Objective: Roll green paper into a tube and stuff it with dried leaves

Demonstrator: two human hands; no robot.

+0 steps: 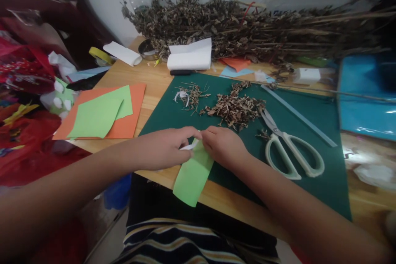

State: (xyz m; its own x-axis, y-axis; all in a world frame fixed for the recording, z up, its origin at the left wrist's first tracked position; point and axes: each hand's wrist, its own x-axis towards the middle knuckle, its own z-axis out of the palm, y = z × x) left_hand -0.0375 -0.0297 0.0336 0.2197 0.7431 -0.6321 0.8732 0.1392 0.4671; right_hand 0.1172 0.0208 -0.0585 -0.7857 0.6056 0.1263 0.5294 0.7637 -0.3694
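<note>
A light green paper strip (193, 177) hangs over the front edge of the wooden table, its upper end between my hands. My left hand (168, 146) is closed on a small white strip (189, 146) at the paper's left side. Fingers curled, my right hand (224, 144) grips the top of the green paper. Both hands nearly touch above the dark green mat (309, 115). Behind them lies a pile of dry crushed leaves (236, 109), with thin stems (195, 95) to its left. White-handled scissors (280, 134) lie to the right, their blades at the leaves.
Orange paper (139, 99) with green sheets (94, 115) lies at the left. Bundled dried plants (198, 20) span the back, behind a white paper roll (189, 61). A pale strip (300, 115) and a blue packet (368, 99) are at the right.
</note>
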